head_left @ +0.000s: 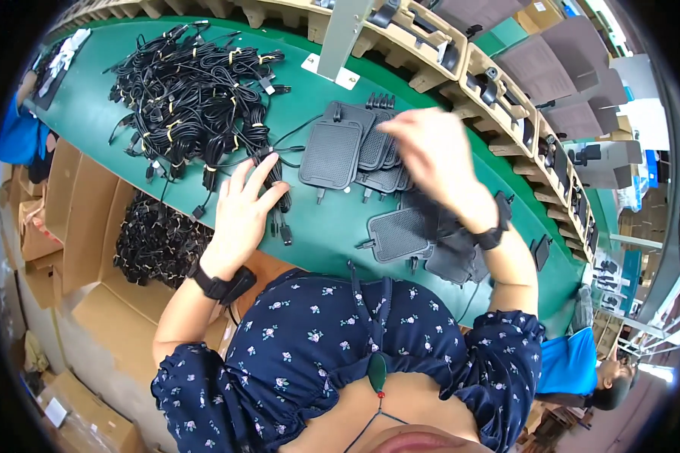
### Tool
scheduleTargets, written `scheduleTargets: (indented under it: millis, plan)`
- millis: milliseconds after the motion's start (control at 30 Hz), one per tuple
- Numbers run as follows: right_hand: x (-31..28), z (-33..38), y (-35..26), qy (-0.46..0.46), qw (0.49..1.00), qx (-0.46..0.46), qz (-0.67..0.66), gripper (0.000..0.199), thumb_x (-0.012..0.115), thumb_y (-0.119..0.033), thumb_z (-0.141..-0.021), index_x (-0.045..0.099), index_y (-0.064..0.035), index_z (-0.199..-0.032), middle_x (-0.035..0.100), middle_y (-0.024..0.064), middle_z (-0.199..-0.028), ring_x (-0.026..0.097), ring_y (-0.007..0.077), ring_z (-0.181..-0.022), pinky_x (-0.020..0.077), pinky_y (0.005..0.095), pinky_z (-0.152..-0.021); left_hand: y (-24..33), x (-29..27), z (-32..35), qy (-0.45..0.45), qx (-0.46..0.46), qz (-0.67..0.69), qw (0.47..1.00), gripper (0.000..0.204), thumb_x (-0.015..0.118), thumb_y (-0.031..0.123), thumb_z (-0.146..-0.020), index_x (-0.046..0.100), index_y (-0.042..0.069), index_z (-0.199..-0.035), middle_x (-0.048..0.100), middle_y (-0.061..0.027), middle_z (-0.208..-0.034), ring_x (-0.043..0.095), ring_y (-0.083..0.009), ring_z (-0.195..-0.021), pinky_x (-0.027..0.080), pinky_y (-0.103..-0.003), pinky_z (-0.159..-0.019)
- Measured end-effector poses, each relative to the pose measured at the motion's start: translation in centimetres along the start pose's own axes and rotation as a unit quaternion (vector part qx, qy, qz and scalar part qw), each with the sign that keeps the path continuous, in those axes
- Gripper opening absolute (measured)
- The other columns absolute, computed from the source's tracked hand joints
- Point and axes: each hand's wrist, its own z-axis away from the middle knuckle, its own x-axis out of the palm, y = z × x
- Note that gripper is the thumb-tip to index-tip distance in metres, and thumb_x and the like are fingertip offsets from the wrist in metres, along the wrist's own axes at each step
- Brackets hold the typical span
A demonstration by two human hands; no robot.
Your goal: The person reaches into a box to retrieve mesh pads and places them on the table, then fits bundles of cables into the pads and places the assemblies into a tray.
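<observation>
My left hand (243, 202) has its fingers spread, and their tips rest on a black cable bundle (282, 202) at the near edge of a large cable pile. That pile of tied black USB cables (193, 106) covers the table to the left. Blurred by motion, my right hand (434, 151) is over the right side of a stack of flat black mesh-textured pads (331, 153) with short plug ends. Whether its fingers hold anything is unclear. More of these pads (399, 234) lie below my right forearm, which partly hides them. Both wrists wear black bands.
Along the far edge of the green table (310, 249), a line of cardboard trays (499, 98) carries black parts. A metal post (345, 38) stands on the table. Below left is an open carton (98, 219) with bundled cables. Another person in blue (570, 362) is at the right.
</observation>
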Motion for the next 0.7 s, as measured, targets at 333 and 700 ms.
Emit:
scheduleTargets:
  millis: [333,700]
  plan:
    - [4.6,-3.8,-7.7,-0.196,0.754,0.197,-0.596,0.054,0.061,-0.022,-0.085,0.034,-0.0055,-0.129,0.059,0.0061,-0.089,0.055,0.0112,-0.078,0.0462,0.0260,-0.070,0.1,-0.3,-2.4,0.262,0.093,0.117,0.953,0.029,0.061,0.005,-0.065,0.063,0.010,-0.094,0.056,-0.0039,-0.103,0.053,-0.0241,-0.097,0.042,-0.036,-0.079]
    - [0.8,0.5,-4.1,-0.034,0.717,0.251,-0.649,0.031,0.048,-0.007,-0.090,0.038,-0.0036,-0.119,0.059,0.0095,-0.090,0.054,0.0121,-0.076,0.0447,0.0243,-0.071,-0.9,-1.7,-3.2,0.283,0.026,0.350,0.893,0.055,0.032,-0.013,-0.053,0.055,-0.003,-0.102,0.047,-0.0222,-0.119,0.046,-0.0347,-0.112,0.035,-0.041,-0.098]
